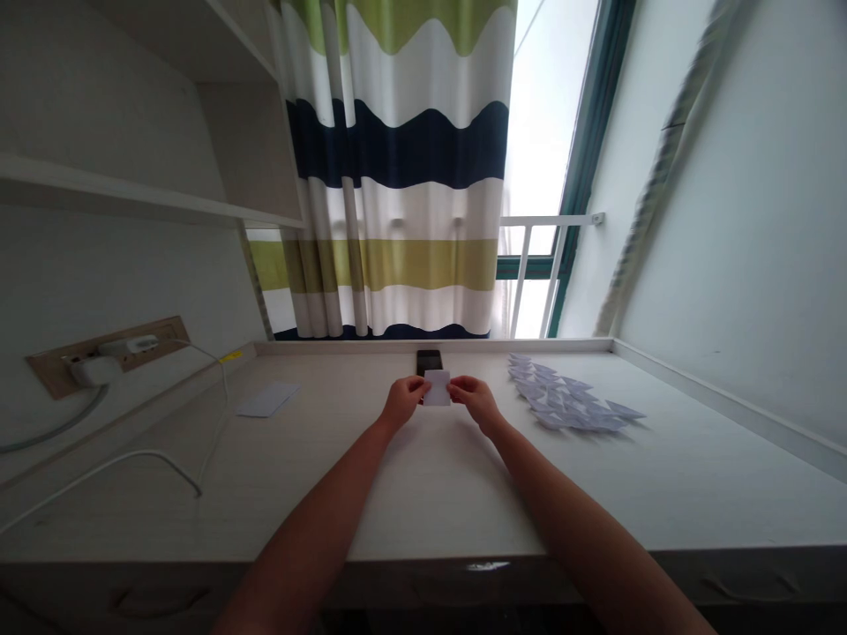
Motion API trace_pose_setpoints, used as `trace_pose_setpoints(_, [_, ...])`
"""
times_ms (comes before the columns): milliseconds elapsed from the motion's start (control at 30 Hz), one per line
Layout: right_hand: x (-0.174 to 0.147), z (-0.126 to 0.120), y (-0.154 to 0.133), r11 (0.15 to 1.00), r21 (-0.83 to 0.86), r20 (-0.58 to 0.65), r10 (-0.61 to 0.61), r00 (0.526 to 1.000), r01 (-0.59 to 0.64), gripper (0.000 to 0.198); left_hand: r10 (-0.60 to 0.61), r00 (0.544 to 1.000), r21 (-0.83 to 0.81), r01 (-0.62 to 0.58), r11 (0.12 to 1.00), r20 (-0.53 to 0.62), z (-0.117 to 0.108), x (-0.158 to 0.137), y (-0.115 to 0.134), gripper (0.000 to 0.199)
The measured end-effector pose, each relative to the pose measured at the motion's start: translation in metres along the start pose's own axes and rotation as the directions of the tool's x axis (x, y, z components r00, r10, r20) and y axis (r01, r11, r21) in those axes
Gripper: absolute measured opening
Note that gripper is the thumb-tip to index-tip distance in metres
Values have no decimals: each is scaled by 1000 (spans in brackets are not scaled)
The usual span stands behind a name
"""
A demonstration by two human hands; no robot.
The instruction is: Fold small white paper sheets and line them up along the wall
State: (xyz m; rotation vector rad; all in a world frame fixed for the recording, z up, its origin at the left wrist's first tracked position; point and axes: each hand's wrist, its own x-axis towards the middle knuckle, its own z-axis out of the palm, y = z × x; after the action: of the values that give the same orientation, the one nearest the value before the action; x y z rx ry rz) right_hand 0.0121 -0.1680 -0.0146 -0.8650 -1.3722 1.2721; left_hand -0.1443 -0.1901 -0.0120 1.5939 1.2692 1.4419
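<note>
A: Quick, left hand?

B: Left hand pinching the left edge of a small white paper rectangle, thumb and fingers together on it.

A: Right?

B: Same grip, other side. Right hand has the right edge pinched.

A: So where's the paper, exactly?

B: Between the two hands, over the far middle of the white desk, roughly upright to the camera. Can't tell if its lower edge touches the desktop. Looks flat; any crease is too small to make out.

A: Behind it?

B: Black smartphone, lower part hidden by the paper. Can't tell whether it lies flat or is propped.

A: Right side of the desk?

B: Batch of folded white paper triangles, pointed, overlapping in rows, near the right hand. Too packed to count.

A: Left side?

B: Flat white paper sheets, well apart from the left hand. Single or stacked, can't tell. White cable just beside them, running up to the wall socket panel, white plugs in it.

A: Background?

B: Striped curtain over part of the window, white railing to its right.
</note>
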Motion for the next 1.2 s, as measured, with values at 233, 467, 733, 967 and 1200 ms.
trace_pose_setpoints(233, [-2,-1,-3,999,30,8,12,1000,-12,23,-8,999,15,7,1000,34,0,0,-1,22])
trace_pose_setpoints(467, [0,-3,-1,998,42,-22,-40,999,41,26,-29,997,-7,29,1000,75,1,-1,-1,23])
trace_pose_setpoints(733, [1,-5,1,998,22,-38,-55,998,55,28,-42,992,-28,45,999,117,0,-2,-1,25])
trace_pose_setpoints(967, [-1,-3,-3,998,25,-43,-54,998,56,28,-54,991,-32,59,998,121,-1,-1,-4,25])
trace_pose_setpoints(1200, [-1,-4,-3,998,31,-33,-47,998,48,27,-67,990,-33,72,997,126,-1,-1,-2,23])
